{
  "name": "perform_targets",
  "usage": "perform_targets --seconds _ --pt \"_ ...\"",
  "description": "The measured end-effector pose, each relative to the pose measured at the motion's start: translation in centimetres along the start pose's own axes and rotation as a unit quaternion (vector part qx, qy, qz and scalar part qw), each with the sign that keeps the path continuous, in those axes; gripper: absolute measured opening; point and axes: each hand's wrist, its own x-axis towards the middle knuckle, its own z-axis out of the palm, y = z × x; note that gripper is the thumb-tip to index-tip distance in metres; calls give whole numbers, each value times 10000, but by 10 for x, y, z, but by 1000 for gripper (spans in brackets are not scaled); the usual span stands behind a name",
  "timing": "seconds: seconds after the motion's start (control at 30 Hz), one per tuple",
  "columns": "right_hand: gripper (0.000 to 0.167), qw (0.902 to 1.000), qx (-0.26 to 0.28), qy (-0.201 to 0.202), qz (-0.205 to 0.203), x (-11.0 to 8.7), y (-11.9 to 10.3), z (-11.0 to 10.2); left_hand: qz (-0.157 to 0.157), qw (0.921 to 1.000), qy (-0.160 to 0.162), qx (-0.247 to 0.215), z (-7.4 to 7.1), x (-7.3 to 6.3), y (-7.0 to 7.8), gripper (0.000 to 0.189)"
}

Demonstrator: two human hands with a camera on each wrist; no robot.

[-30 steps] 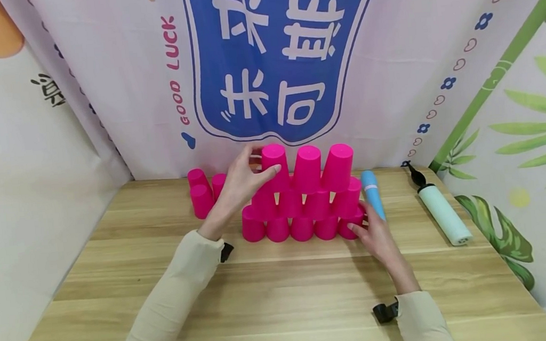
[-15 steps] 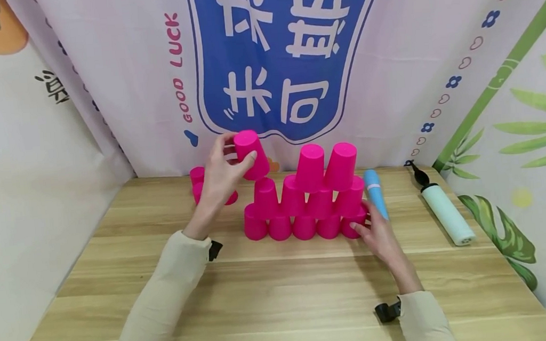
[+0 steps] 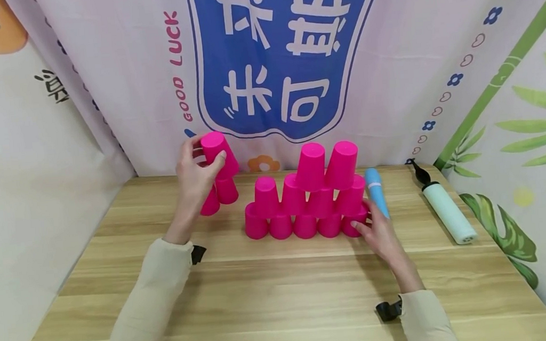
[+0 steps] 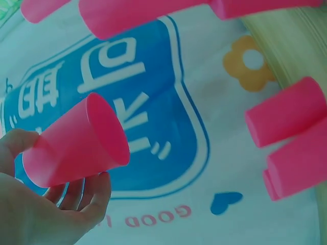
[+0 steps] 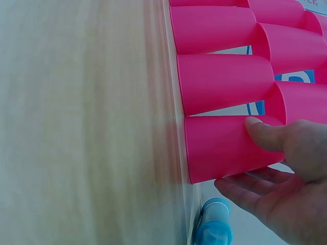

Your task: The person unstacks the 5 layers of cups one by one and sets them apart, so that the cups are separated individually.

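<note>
My left hand (image 3: 193, 177) grips an upside-down pink cup (image 3: 220, 156) between thumb and fingers, raised over the back left of the table. In the left wrist view that cup (image 4: 74, 145) shows its open mouth. Beneath it, loose pink cups (image 3: 227, 191) stand mouth-down on the table, partly hidden by the hand. At centre rises a tiered stack of pink cups, with two in its top row, the left one (image 3: 311, 167) beside the other (image 3: 342, 165). My right hand (image 3: 379, 234) holds the bottom row's right-end cup (image 5: 225, 148), thumb on one side, fingers on the other.
A blue cylinder (image 3: 377, 193) lies just behind the right hand. Farther right is a mint-green hand pump (image 3: 450, 215) with a black end. A printed cloth (image 3: 151, 94) hangs along the back of the wooden table (image 3: 284, 309).
My left hand has lifted the left cup off the stack's top row and carried it left, over the loose cups. The right hand stays on its cup.
</note>
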Motion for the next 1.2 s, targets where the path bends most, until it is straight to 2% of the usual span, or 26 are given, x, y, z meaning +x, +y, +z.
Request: perform_targets --seconds 0.17,0.7,0.93,1.07,1.2 --pt "66 10000 27 -13 -17 0 0 0 -39 9996 243 120 -12 1 -14 56" --pt "65 10000 4 18 -23 1 1 0 -575 9940 805 461 -48 5 -55 59" --pt "65 10000 0 21 -73 2 1 -1 -621 9904 1061 636 -60 11 -79 56" --pt "65 9999 64 29 -102 2 1 -1 -848 9869 1072 853 -65 12 -94 56" --pt "66 9999 106 3 -64 2 2 0 -995 9858 946 962 -67 12 -109 56"
